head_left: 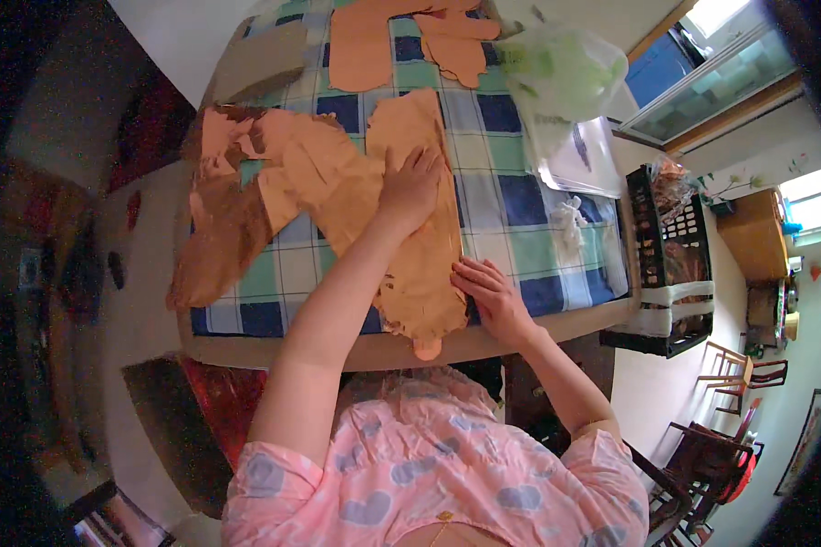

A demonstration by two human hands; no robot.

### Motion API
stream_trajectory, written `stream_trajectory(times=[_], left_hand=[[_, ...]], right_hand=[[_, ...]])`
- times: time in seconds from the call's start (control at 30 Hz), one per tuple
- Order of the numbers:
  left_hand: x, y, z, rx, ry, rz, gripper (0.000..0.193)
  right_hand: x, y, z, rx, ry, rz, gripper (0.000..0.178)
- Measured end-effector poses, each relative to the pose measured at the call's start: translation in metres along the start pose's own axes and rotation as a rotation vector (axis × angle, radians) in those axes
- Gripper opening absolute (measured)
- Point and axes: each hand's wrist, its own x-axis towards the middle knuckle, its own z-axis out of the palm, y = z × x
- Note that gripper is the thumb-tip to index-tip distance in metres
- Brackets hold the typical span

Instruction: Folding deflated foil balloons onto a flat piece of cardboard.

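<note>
Head view. A long, tan-orange strip of thin, leather-like sheet with ragged edges (420,264) lies on a table spread with a blue, green and white checked cloth (493,201). It runs from mid-table to the near edge, where a small, rounded, pale-orange tab (426,348) reaches over the table's brown rim (337,354). The left hand (412,196) lies flat on the strip's far half, fingers extended, pressing rather than gripping. The right hand (494,296) rests at the strip's right margin, nearer the table's near edge, fingers lightly bent; whether they pinch the margin cannot be told. Toward the table's left edge spreads a wrinkled, irregular, tan-to-brown sheet (319,169), which meets the strip; whether the two are joined is unclear. Flat, salmon-orange lobed pieces (360,50) lie at the far edge, and a translucent, green-tinted plastic bag (575,77) at the far right corner.

Handling (judged from appearance): the strip should be light and limp, draping and creasing readily, with a faintly shiny, perhaps smooth face. Its frayed margins look the likeliest to tear. The sounder hold is a flat palm over the broad middle, with a gentle pinch along the straighter right margin, avoiding the ragged near end.
</note>
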Motion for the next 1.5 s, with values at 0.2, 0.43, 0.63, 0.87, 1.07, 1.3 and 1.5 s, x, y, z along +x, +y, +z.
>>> stream_trajectory(times=[0.2, 0.43, 0.63, 0.87, 1.07, 1.3, 1.5], left_hand=[[-0.002, -0.006, 0.004, 0.084, -0.031, -0.037, 0.043], [-0.004, -0.004, 0.004, 0.026, -0.014, -0.039, 0.046], [-0.004, -0.006, 0.002, 0.002, -0.024, -0.027, 0.046], [-0.006, -0.007, 0.003, -0.012, -0.020, -0.011, 0.048], [-0.005, -0.008, 0.005, -0.012, -0.011, -0.006, 0.049], [-0.004, -0.007, 0.002, -0.030, -0.005, -0.029, 0.047], [-0.005, 0.001, -0.013, -0.027, -0.102, -0.026, 0.047]], right_hand=[[0.005, -0.003, -0.003, 0.011, -0.018, -0.026, 0.035], [0.004, -0.004, -0.007, 0.003, 0.012, -0.060, 0.029], [0.003, -0.008, -0.010, -0.009, 0.002, -0.077, 0.030], [-0.022, -0.012, -0.004, -0.037, -0.071, -0.078, 0.036], [-0.032, -0.025, -0.012, 0.015, -0.133, -0.053, 0.037], [-0.048, -0.031, -0.014, 0.041, -0.118, -0.100, 0.036], [-0.015, -0.023, -0.023, -0.033, -0.012, -0.079, 0.034]])
